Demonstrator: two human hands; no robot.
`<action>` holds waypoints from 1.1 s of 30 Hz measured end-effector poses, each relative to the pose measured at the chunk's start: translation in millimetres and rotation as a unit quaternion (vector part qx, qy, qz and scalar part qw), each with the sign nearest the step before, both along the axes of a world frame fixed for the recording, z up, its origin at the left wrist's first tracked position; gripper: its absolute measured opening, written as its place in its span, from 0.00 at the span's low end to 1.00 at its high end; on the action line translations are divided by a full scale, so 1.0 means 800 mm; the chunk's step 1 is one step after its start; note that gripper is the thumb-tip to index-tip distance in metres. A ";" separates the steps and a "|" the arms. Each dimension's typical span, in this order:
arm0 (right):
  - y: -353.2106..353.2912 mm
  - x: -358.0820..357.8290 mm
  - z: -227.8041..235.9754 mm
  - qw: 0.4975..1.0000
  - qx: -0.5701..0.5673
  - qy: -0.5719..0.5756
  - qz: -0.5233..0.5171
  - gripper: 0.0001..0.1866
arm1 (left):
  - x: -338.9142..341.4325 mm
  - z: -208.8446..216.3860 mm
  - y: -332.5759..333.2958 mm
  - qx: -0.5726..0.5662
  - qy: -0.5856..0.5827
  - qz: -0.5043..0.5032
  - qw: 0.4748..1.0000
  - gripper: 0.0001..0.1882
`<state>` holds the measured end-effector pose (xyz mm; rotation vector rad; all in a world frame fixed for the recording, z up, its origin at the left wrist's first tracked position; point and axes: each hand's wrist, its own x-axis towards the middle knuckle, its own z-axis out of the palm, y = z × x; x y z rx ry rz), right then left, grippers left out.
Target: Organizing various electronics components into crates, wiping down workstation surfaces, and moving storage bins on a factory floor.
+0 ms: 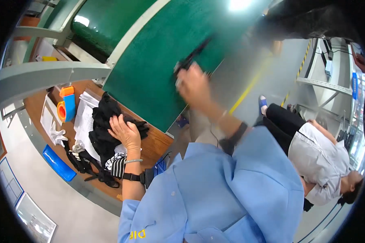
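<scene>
My left hand lies with its fingers spread on a crumpled heap of black cloth, on the wooden table. Over the green surface, my right hand is closed round a long, dark object. Motion smears that hand and the object, so its exact kind cannot be made out. One thin dark end of it points away to the upper right.
Left of the cloth are white papers, an orange and blue tape dispenser, a white glove and black straps. A grey metal frame crosses the upper left. At right is a person in a white shirt.
</scene>
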<state>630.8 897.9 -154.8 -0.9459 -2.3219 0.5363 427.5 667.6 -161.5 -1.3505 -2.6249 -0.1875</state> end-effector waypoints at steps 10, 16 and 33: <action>-0.049 -0.141 -0.004 0.927 0.062 -0.048 0.366 0.24 | 0.000 0.003 0.006 -0.026 -0.001 0.028 0.999 0.21; 0.157 -0.160 -0.002 0.948 0.071 -0.052 0.306 0.22 | -0.004 -0.002 0.002 -0.071 0.001 0.031 0.997 0.21; 0.844 0.233 -0.060 0.898 0.174 -0.290 -0.281 0.18 | 0.028 0.050 0.062 -0.314 0.133 0.068 0.937 0.18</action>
